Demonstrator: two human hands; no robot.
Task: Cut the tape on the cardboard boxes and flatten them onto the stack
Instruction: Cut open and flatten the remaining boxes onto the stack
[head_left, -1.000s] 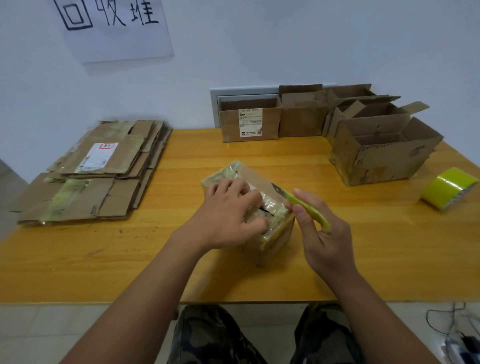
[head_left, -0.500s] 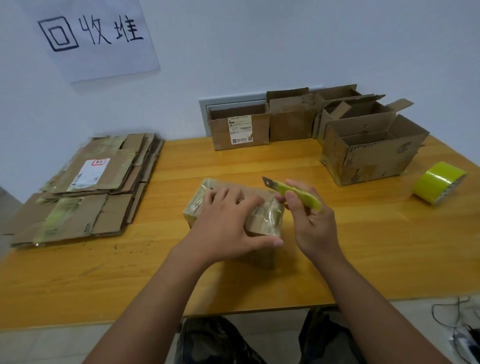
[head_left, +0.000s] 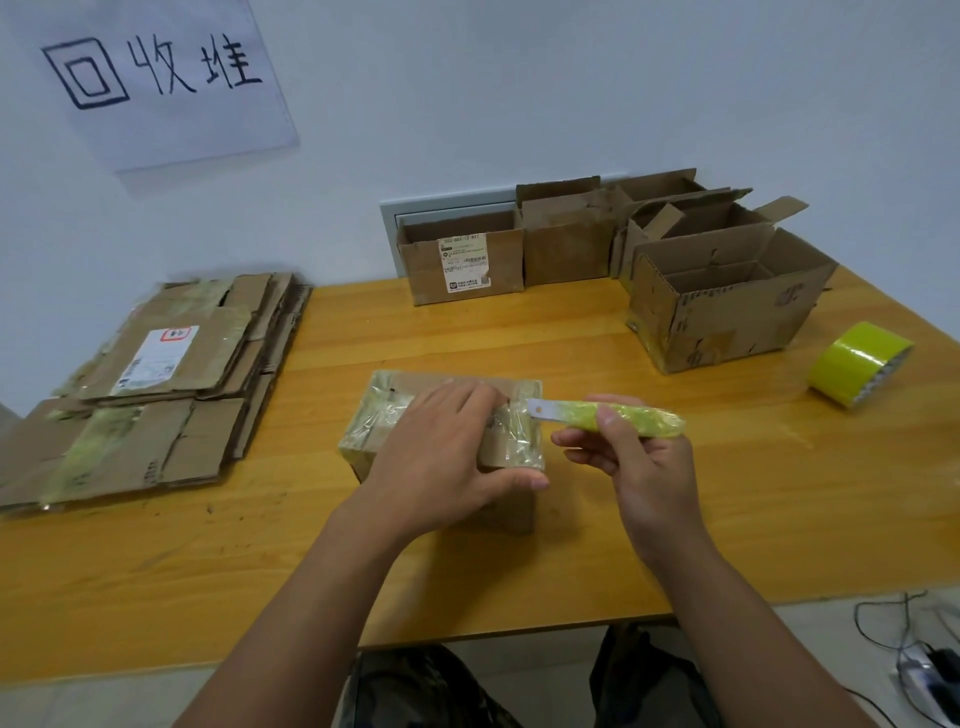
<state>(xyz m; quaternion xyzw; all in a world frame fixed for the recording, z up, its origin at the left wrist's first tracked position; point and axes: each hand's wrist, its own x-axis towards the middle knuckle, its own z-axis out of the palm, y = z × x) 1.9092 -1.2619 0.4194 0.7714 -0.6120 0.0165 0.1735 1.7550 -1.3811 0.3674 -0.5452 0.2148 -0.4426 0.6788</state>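
Table (head_left: 571, 545): wooden, bearing all below.
Stack (head_left: 156, 374): flattened cardboard, at 9 o'clock, well apart from the work.
Open boxes (head_left: 727, 306): untaped cluster at 1 o'clock.
Taped box (head_left: 384, 415): centre, long axis 9-to-3.
Left hand (head_left: 441, 462): pressed flat on the lid, fingers straight.
Right hand (head_left: 649, 467): curled round the knife, just at 3 o'clock of the box (nearer hand for cutting).
Tape roll (head_left: 857, 364): at 2 o'clock, clear of the path.
Knife (head_left: 618, 415): blade pointing toward 9, tip at the box's right edge; left fingers likely in its line.
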